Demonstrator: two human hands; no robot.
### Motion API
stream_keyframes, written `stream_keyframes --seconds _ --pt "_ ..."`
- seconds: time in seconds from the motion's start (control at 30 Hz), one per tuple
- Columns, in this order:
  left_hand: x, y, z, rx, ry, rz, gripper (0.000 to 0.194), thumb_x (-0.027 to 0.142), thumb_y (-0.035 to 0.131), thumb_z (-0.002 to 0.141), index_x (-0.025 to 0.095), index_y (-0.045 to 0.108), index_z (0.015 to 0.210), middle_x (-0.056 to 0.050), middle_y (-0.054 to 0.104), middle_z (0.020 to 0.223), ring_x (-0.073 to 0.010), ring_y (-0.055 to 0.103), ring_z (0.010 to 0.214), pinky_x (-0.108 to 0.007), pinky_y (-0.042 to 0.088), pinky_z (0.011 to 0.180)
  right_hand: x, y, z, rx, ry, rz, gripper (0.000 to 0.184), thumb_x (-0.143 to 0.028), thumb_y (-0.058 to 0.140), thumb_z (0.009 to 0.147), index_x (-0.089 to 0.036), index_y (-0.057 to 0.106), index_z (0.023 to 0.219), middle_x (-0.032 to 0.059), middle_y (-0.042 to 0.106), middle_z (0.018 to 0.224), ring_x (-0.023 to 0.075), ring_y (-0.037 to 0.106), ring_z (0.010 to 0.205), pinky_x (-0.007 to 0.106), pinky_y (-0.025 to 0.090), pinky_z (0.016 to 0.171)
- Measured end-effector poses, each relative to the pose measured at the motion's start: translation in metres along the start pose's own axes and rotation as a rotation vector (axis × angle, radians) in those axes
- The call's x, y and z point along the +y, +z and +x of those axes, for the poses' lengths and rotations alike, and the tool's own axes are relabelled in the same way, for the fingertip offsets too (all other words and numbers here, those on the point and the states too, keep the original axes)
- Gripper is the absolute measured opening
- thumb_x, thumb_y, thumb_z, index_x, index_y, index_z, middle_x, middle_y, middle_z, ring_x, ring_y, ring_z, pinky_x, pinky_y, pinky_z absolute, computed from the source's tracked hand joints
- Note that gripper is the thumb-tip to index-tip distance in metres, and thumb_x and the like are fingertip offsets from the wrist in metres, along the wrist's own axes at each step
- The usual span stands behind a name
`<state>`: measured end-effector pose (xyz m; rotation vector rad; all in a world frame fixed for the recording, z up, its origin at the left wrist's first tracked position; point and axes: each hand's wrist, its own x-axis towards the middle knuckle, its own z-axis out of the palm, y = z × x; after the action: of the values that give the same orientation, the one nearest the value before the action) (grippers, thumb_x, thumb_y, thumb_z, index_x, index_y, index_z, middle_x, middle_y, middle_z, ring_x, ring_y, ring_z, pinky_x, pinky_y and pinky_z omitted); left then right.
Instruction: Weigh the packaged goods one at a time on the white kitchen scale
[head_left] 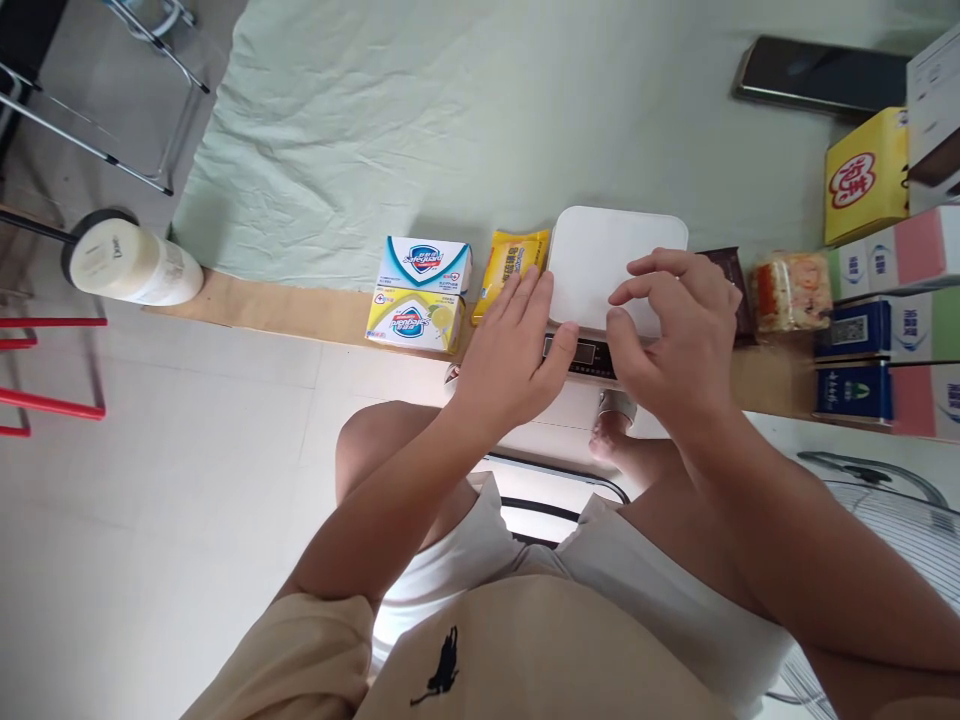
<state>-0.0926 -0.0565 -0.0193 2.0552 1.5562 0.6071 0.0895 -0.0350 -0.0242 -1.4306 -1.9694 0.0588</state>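
The white scale (616,262) is at the front edge of the cloth-covered table (360,120), between the yellow packet (512,268) and the dark packet (731,285). Behind it, the green cloth gives wide open room. The left hand (510,355) lies flat, fingers forward, at the scale's left edge. The right hand (679,325) curls above the right part, thumb near fingertips. The hands are apart; whether the right one touches, I cannot tell.
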Motion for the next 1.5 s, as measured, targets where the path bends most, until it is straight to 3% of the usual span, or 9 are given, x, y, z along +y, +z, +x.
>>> stream_keyframes --seconds 0.13,0.23,0.43,0.53,0.67,0.83,1.0,1.27,1.5 --pt "0.0 0.008 0.002 0.013 -0.052 -0.041 0.08 0.067 0.02 0.108 0.011 0.038 0.164 -0.022 0.041 0.172 -0.0362 0.029 0.167 -0.059 0.026 0.135 0.006 -0.007 -0.004 -0.016 0.044 -0.017 0.009 -0.024 0.056 0.091 -0.025 0.065 0.093 0.0103 0.072 0.119 0.031 0.068 0.122 0.052 0.049 0.1" --pt "0.001 0.013 0.004 0.15 -0.052 -0.045 0.08 0.072 0.022 0.106 0.015 0.045 0.158 -0.022 0.049 0.166 -0.0386 0.033 0.164 -0.063 0.027 0.133 0.017 -0.017 -0.003 0.023 0.053 0.006 0.01 -0.025 0.056 0.09 -0.025 0.066 0.092 0.0104 0.073 0.118 0.0304 0.07 0.118 0.053 0.051 0.102" --pt "0.023 0.02 0.01 0.3 0.338 -0.214 0.051 0.05 0.032 0.112 0.015 0.052 0.143 -0.018 0.066 0.146 -0.0274 0.056 0.147 -0.044 0.045 0.124 0.05 -0.04 0.003 -0.1 0.196 -0.11 0.023 -0.022 0.052 0.09 -0.023 0.068 0.106 0.0133 0.076 0.112 0.0285 0.072 0.109 0.047 0.056 0.101" --pt "0.046 0.03 0.014 0.238 0.442 -0.367 0.046 0.046 0.033 0.112 0.013 0.054 0.137 -0.018 0.069 0.14 -0.0235 0.063 0.137 -0.04 0.052 0.118 0.06 -0.044 -0.004 -0.241 0.262 -0.172 0.039 -0.024 0.051 0.091 -0.02 0.067 0.126 0.0156 0.074 0.134 0.0308 0.07 0.125 0.05 0.055 0.109" --pt "0.071 0.057 0.019 0.034 0.365 -0.555 0.06 0.06 0.026 0.11 0.015 0.054 0.139 -0.017 0.063 0.15 -0.0257 0.058 0.145 -0.041 0.051 0.123 0.064 -0.044 -0.016 -0.395 0.277 -0.188 0.045 -0.03 0.049 0.095 -0.021 0.064 0.136 0.015 0.061 0.157 0.0329 0.054 0.151 0.054 0.049 0.123" --pt "0.09 0.085 0.024 -0.09 0.201 -0.704 0.081 0.075 0.02 0.104 0.017 0.042 0.155 -0.017 0.039 0.173 -0.033 0.027 0.167 -0.055 0.031 0.137 0.066 -0.048 -0.019 -0.463 0.293 -0.185 0.047 -0.029 0.043 0.099 -0.022 0.059 0.143 0.0165 0.058 0.158 0.0346 0.047 0.155 0.061 0.045 0.126" --pt "0.098 0.083 0.024 -0.265 0.138 -0.682 0.071 0.068 0.032 0.106 0.024 0.033 0.163 -0.012 0.022 0.181 -0.0312 0.005 0.172 -0.061 0.018 0.139 0.069 -0.048 -0.021 -0.399 0.28 -0.187 0.038 -0.037 0.046 0.101 -0.027 0.061 0.135 0.0137 0.065 0.147 0.033 0.055 0.147 0.059 0.045 0.125" --pt "0.095 0.084 0.022 -0.229 0.167 -0.515 0.068 0.067 0.02 0.109 0.026 0.031 0.162 -0.013 0.021 0.18 -0.0259 0.014 0.172 -0.052 0.042 0.132 0.076 -0.032 -0.034 -0.165 0.209 -0.183 0.031 -0.025 0.055 0.094 -0.027 0.062 0.124 0.0149 0.069 0.135 0.0289 0.068 0.121 0.043 0.059 0.093" --pt "0.097 0.074 0.018 -0.046 0.33 -0.52 0.077 0.074 0.018 0.104 0.018 0.044 0.151 -0.025 0.033 0.171 -0.0298 0.028 0.167 -0.052 0.045 0.129 0.062 -0.033 -0.028 0.005 0.28 -0.313 0.03 -0.036 0.062 0.093 -0.032 0.065 0.122 0.0113 0.069 0.132 0.0249 0.072 0.102 0.032 0.045 0.058"
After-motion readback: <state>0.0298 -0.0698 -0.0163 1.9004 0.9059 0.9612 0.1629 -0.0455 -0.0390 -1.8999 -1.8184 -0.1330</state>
